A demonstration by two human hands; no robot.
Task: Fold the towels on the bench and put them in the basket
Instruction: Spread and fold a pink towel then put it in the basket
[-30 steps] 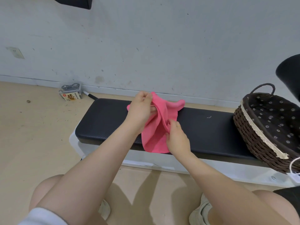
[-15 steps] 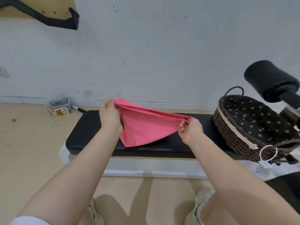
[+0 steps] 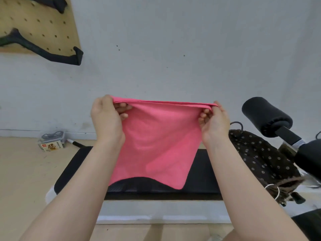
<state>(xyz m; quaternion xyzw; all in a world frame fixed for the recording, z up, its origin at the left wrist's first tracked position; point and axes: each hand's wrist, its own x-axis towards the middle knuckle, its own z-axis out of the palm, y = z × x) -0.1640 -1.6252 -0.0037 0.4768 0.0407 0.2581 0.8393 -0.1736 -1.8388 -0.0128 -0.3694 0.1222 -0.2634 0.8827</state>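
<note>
While both arms reach forward, the pink towel (image 3: pixel 156 141) hangs in the air between the two hands, stretched taut along its top edge. The left hand (image 3: pixel 106 119) pinches the towel's upper left corner, fingers curled in behind the cloth and thumb over the edge. The right hand (image 3: pixel 214 120) pinches the upper right corner in the same way, fingertips showing against the pink. The top edge looks doubled, two layers running from hand to hand. The cloth drops below the hands in front of the black padded desk (image 3: pixel 203 171), and its lower edge curves above the desk's near side; whether it touches the pad cannot be told. To the right of the right forearm sits the wicker basket (image 3: pixel 260 153), with dark flowered lining. A black foam roller (image 3: pixel 265 115) juts in beyond the basket. On the floor at the left, against the wall, lies a small box (image 3: pixel 52 145).
</note>
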